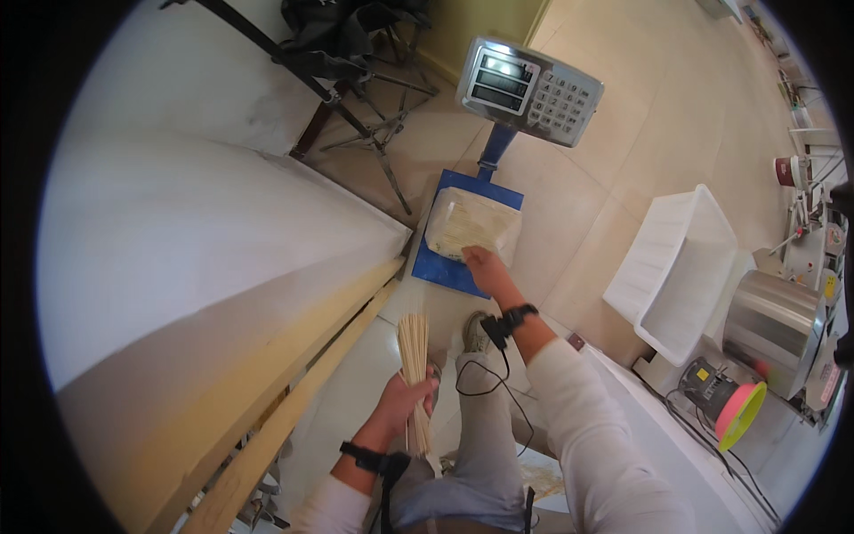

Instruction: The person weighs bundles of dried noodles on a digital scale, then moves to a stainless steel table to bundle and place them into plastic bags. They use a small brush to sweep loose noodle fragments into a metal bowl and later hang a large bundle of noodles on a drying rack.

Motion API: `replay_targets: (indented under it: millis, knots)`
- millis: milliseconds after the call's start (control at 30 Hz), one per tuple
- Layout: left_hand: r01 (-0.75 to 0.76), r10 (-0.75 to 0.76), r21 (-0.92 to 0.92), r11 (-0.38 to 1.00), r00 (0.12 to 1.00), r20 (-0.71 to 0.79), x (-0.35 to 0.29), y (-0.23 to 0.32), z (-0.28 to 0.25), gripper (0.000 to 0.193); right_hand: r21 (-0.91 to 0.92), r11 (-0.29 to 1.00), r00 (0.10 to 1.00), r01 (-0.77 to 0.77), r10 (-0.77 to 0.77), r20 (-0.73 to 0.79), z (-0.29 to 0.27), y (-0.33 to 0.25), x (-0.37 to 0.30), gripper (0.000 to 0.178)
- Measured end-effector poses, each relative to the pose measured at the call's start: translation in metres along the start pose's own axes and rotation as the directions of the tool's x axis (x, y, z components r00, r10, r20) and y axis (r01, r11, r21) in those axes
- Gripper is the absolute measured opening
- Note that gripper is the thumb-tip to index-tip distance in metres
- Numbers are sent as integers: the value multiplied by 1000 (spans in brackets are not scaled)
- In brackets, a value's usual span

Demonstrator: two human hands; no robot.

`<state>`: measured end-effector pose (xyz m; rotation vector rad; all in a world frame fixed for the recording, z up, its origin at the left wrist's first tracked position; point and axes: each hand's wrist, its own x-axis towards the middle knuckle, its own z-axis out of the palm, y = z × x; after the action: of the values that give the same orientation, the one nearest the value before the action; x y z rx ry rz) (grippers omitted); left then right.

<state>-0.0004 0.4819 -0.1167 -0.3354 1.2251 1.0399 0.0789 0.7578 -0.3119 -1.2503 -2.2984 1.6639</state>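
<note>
A bundle of long, thin, pale dried noodles (415, 356) stands nearly upright in my left hand (406, 402), whose fingers wrap round its lower part. My right hand (481, 267) reaches forward to a clear plastic bag (473, 222) with pale strands in it. Its fingers are curled together at the bag's near edge and seem to pinch it; the fingertips are partly hidden. Under the bag lies the blue platform (449, 271) of a floor scale. On the scale's post is a grey display head (531, 92) with a lit screen and a keypad.
To the left runs a white surface with a wooden edge (267, 387). Black folding chairs (356, 76) stand beyond it. On the right are a white plastic tub (663, 267), a steel drum (772, 331) and a machine with a pink and green rim (740, 416). Cables hang near my right wrist.
</note>
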Motion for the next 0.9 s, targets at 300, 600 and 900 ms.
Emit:
replay_targets:
  millis: [300, 600, 900]
  knots:
    - [137, -136, 100, 985, 990, -23, 41, -31, -42, 36, -760, 642, 995, -101, 68, -74, 47, 147, 117, 17]
    - [114, -115, -52, 992, 993, -29, 56, -32, -55, 38, -945, 325, 999, 44, -31, 36, 52, 167, 110, 18]
    - [112, -112, -33, 993, 994, -1, 36, -4, -29, 36, -927, 368, 992, 68, -128, 21, 23, 121, 94, 12]
